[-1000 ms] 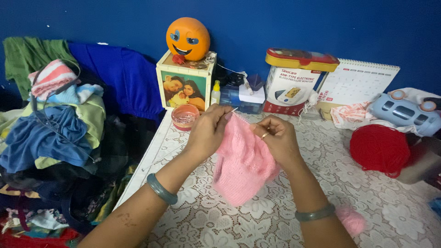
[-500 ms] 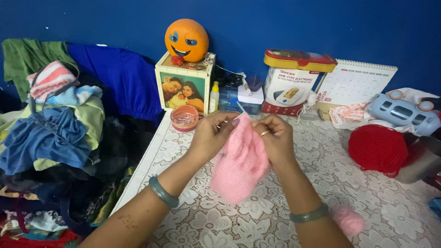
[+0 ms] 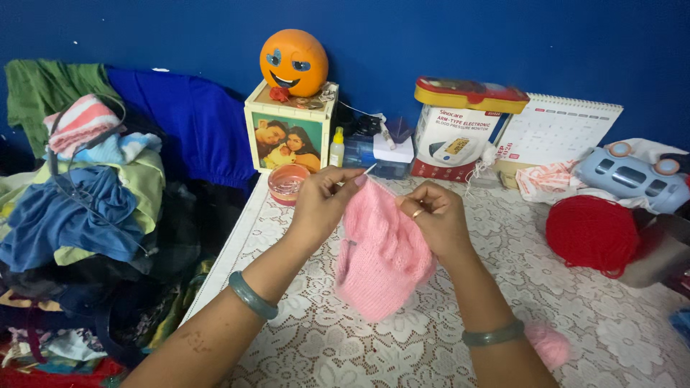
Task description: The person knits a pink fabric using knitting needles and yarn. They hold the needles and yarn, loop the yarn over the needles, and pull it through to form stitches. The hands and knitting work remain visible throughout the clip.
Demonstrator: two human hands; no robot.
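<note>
While both forearms angle inward over the desk, left hand and right hand fingers pinch shut on the pink knitting, needle tip at left.

Bare lace-covered surface lay open across the lower middle of the frame, below the pink knitted piece. Toward the upper middle, a small pink pot and a photo cube blocked the way. At right, a red yarn ball stood in the path; a clothes pile crowded the left edge.
</note>
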